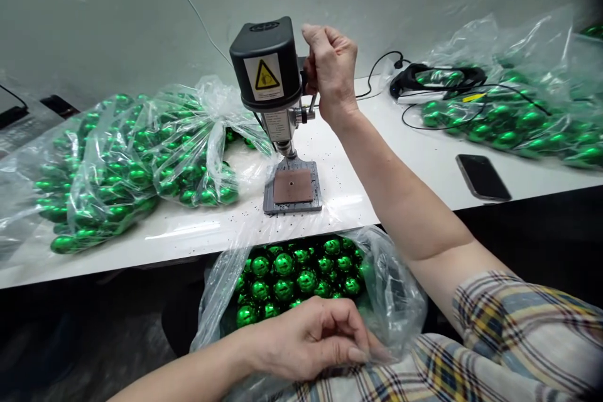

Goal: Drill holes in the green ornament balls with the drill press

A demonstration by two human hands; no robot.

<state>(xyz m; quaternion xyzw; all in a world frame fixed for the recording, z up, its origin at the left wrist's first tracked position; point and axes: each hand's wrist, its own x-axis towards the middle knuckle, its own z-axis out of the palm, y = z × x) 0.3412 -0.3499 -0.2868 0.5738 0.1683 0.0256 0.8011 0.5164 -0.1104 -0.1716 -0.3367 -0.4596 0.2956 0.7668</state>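
Observation:
A small bench drill press (264,56) with a black motor cover and a yellow warning label stands on the white table. My right hand (332,69) is raised beside its motor cover, fingers closed around the feed lever, which is mostly hidden. Beneath the chuck, a brown square plate (293,186) with a small hole lies on the grey metal base (316,204). My left hand (315,339) is low over my lap, at the near side of an open clear plastic bag (396,279) full of shiny green balls (283,264). Its fingers are curled together; their contents are hidden.
Clear bags of green balls (108,169) lie on the table's left side, and another bag (509,116) is at the right. A phone (483,177) lies near the front edge. Black cables (438,127) run at the back right. Dark shavings dot the tabletop around the base.

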